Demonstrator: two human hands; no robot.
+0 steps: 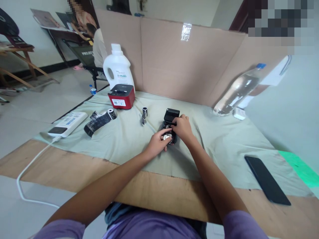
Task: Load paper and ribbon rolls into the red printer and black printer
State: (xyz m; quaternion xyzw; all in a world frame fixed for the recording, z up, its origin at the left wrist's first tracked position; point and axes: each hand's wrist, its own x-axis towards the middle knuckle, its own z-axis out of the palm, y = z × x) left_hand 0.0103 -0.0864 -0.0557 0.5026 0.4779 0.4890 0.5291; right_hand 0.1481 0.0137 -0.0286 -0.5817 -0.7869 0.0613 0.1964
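Two label printers, one red [121, 96] and one black with its lid up [170, 123]; two bottles, a white jug [118, 69] and a clear water bottle lying tilted [238, 90]; two label rolls, one unspooled [99, 120], one small [144, 113]; one power strip [68, 123]; one dark phone [267, 180]; two hands, left [159, 141] and right [183, 127].

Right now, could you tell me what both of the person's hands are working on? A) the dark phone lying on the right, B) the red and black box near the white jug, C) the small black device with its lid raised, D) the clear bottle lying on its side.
C: the left hand and the right hand both rest on the small black device, whose lid stands open on the green cloth.
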